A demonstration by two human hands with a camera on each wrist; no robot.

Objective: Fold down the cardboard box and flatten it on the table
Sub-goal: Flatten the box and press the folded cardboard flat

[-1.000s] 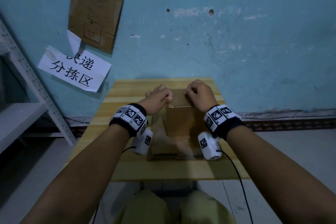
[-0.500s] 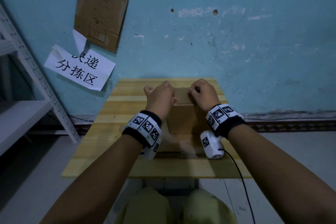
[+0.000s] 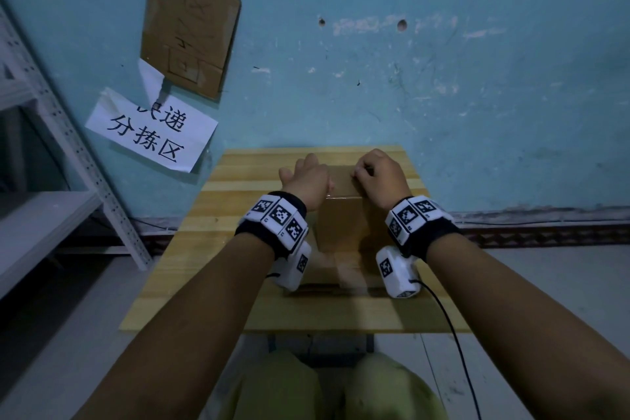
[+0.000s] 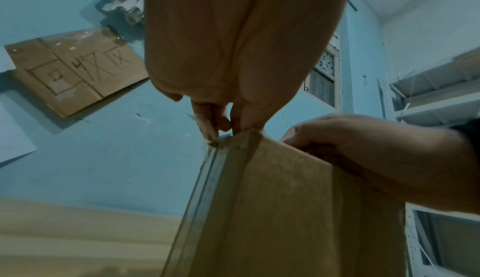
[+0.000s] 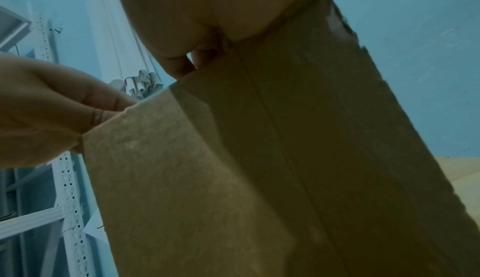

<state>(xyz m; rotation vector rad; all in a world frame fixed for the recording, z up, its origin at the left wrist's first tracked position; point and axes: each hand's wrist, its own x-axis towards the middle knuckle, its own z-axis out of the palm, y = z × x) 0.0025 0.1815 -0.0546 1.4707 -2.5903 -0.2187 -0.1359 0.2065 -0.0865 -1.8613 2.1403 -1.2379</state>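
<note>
Left grip: left hand [image 4: 241, 59] at the top left corner of the cardboard box [image 3: 344, 225], fingertips [image 4: 207, 125] pinched narrowly on a frayed strip, tape or torn liner, cannot tell which.
Right grip: right hand [image 3: 380, 177] curled over the top right edge of the box; fingers [image 4: 311, 135] hooked over the rim, thumb side hidden.
Box: upright near the middle of the wooden table [image 3: 218, 225], between both wrists; tall brown panel with a lengthwise crease facing the wrist cameras; far edge ragged in the right wrist view.
Step in hand: by the look of it, freeing the top seam, not yet folding; box not collapsed at all.
Next move: probably peeling the strip away along the edge with steady bracing from the right, then pushing opposite corners together and pressing flat.
Surroundings: paper sign [image 3: 150, 133] and cardboard sheet [image 3: 191, 24] on the blue wall; metal shelving [image 3: 61, 133] at left.
</note>
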